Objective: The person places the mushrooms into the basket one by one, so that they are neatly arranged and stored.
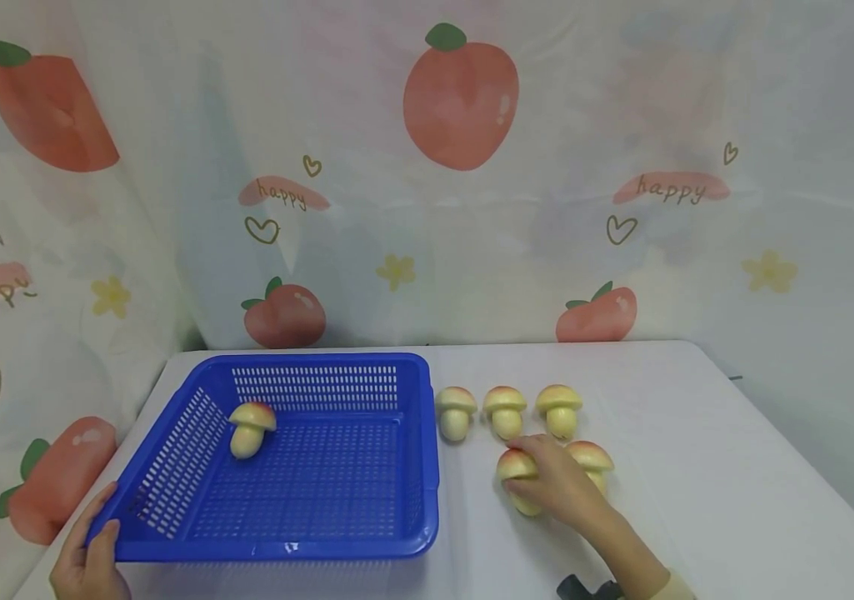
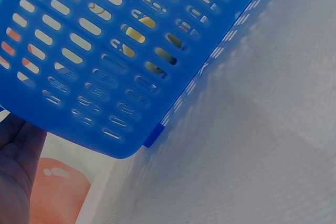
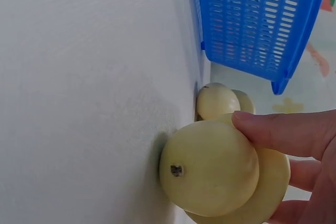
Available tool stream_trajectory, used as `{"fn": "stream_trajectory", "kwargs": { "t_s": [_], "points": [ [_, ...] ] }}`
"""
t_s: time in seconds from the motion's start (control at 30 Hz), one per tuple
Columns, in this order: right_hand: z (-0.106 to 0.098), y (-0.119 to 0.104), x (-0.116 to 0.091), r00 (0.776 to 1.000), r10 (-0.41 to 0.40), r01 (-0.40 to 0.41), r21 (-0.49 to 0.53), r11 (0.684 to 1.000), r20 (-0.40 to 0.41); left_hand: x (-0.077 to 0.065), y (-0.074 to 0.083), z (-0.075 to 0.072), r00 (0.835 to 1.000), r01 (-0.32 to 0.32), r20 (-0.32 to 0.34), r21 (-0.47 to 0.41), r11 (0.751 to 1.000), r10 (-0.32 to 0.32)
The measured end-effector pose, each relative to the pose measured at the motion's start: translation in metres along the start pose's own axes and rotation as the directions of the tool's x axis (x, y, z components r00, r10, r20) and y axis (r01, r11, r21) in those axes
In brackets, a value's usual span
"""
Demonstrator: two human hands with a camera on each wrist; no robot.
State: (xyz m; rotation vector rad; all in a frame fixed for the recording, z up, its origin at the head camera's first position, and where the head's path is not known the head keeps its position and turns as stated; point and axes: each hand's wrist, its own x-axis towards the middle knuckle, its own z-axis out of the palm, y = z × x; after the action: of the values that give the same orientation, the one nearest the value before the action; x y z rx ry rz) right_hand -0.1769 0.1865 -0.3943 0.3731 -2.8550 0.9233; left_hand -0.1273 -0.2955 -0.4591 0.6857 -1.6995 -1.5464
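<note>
My right hand point(image 1: 561, 483) grips a toy mushroom point(image 1: 516, 467) with a red-tinged, cream-yellow cap, thumb and fingers around the cap. In the right wrist view, the rounded stem end of this mushroom point(image 3: 207, 169) faces the camera. Another mushroom point(image 1: 591, 458) stands just behind my right hand, partly hidden by it. My left hand point(image 1: 89, 554) holds the rim of a blue plastic basket point(image 1: 277, 550) at its front left corner. Inside the basket, one mushroom point(image 1: 250, 429) leans near the left wall. The left wrist view shows only part of my left hand point(image 2: 18, 166) beside the basket's slotted wall point(image 2: 94, 77).
Beyond my right hand, a row of three mushrooms stands: one point(image 1: 456, 412) close to the basket's right side, one in the middle point(image 1: 505, 411) and one at the right point(image 1: 559, 410). A white cloth covers the table point(image 1: 719, 500). A fruit-patterned curtain point(image 1: 471, 242) hangs behind it.
</note>
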Motion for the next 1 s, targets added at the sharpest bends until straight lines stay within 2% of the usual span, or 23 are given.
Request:
{"fn": "stream_trajectory", "kwargs": {
  "t_s": [0.17,0.27,0.37,0.5,0.6,0.73,0.83,1.0],
  "points": [
    [0.003,0.001,0.000,1.000,0.012,-0.012,0.002,1.000,-0.013,0.019,-0.032,-0.001,0.999,0.024,-0.031,0.008,1.000,-0.024],
    [0.005,0.001,0.000,1.000,0.016,-0.016,0.010,1.000,-0.015,0.025,-0.043,-0.001,0.999,0.027,-0.045,0.002,1.000,-0.027],
    [0.007,0.000,0.001,1.000,0.027,-0.027,0.017,0.999,-0.014,0.025,-0.042,-0.001,0.998,0.031,-0.048,0.012,0.999,-0.030],
    [0.008,0.000,0.001,0.999,0.037,-0.037,0.017,0.999,-0.016,0.017,-0.027,-0.002,0.999,0.035,-0.019,0.004,0.999,-0.035],
    [0.008,0.001,0.000,0.999,0.034,-0.034,0.013,0.999,-0.017,0.015,-0.022,-0.002,0.999,0.037,-0.008,-0.019,0.999,-0.037],
    [0.009,0.002,0.001,0.999,0.033,-0.032,0.021,0.999,-0.014,0.022,-0.035,-0.002,0.998,0.050,-0.034,0.011,0.999,-0.050],
    [0.010,0.003,0.001,0.999,0.037,-0.037,0.033,0.999,-0.010,0.026,-0.045,-0.003,0.999,0.037,-0.037,0.062,0.997,-0.035],
    [0.009,0.004,0.001,0.999,0.050,-0.051,0.048,0.998,0.006,0.027,-0.047,-0.005,0.999,0.021,-0.030,0.034,0.999,-0.020]
  ]
}}
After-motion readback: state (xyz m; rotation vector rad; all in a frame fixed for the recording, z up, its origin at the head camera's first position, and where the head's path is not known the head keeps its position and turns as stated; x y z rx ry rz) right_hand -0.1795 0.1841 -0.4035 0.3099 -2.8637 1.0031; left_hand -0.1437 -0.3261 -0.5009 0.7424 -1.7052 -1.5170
